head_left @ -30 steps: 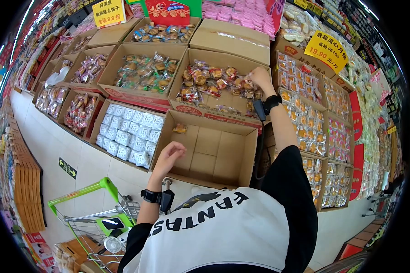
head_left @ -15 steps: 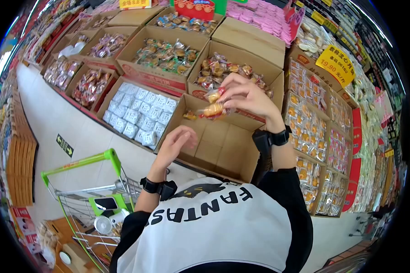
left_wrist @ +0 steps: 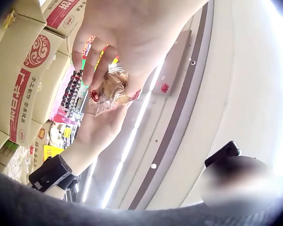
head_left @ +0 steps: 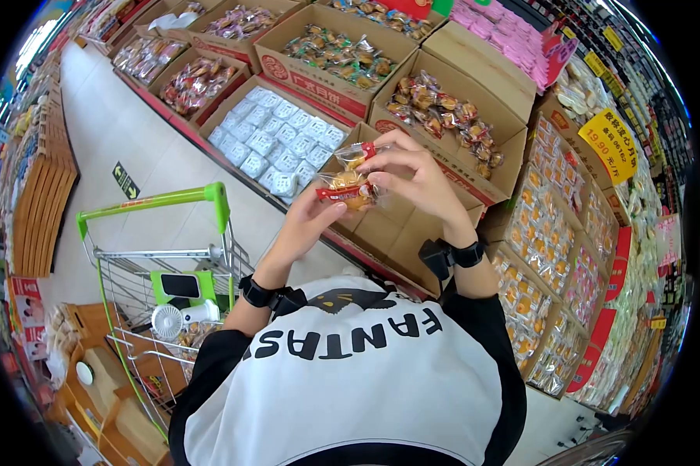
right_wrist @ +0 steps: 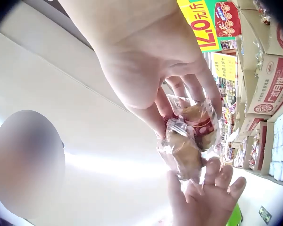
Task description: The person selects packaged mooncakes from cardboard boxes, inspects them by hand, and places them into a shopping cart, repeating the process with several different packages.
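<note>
Two clear-wrapped mooncakes (head_left: 346, 192) with red bands hang in front of the chest, above the near cardboard box (head_left: 400, 241). My right hand (head_left: 421, 180) grips them from above, thumb and fingertips on the wrappers. From the lower left, my left hand (head_left: 307, 224) pinches the lower packet between thumb and fingers. In the right wrist view the two packets (right_wrist: 186, 141) lie side by side, one partly covering the other, with the left hand (right_wrist: 205, 202) at their lower end. The left wrist view shows one packet (left_wrist: 113, 89) between both hands.
Behind the near box stands a box (head_left: 474, 167) of similar packets. White-wrapped cakes (head_left: 272, 140) fill a box to the left. More packaged cakes (head_left: 536, 225) line the right side. A shopping cart (head_left: 148, 200) with a phone and small fan stands at left.
My right hand has come out of the box of packets with mooncakes and moved to the left hand. My left hand, free before, now touches and holds a packet. The view has shifted.
</note>
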`<state>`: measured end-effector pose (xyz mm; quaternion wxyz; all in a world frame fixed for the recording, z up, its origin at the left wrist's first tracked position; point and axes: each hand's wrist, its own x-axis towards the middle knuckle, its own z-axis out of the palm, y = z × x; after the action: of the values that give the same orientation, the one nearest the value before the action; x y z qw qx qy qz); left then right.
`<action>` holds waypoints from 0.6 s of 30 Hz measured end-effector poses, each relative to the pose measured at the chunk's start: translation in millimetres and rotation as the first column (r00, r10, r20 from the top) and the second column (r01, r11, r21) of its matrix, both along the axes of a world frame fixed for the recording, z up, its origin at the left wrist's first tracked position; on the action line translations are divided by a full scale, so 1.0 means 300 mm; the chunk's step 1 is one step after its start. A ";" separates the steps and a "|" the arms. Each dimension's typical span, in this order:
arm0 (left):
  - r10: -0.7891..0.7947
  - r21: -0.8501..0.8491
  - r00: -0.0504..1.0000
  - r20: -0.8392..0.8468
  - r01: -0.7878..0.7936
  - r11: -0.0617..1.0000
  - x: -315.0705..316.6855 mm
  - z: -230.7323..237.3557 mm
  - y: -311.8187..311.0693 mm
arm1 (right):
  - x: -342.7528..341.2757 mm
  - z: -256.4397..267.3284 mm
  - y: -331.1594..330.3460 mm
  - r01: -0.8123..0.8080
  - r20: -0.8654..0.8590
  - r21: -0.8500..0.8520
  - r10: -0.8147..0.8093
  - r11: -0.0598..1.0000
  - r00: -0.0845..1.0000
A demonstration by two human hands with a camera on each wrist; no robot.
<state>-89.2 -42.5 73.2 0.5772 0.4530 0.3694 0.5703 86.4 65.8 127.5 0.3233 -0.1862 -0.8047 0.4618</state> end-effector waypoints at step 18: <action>0.523 -0.021 0.851 -0.048 -0.524 0.851 -0.090 0.039 -0.174 | -0.088 -0.027 -0.057 -0.234 -0.315 -0.529 0.066 0.816 0.947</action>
<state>-116.1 -94.7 85.0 0.4001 0.3372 0.4997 0.6903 60.0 48.9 119.3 0.3280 -0.1402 -0.5916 0.7231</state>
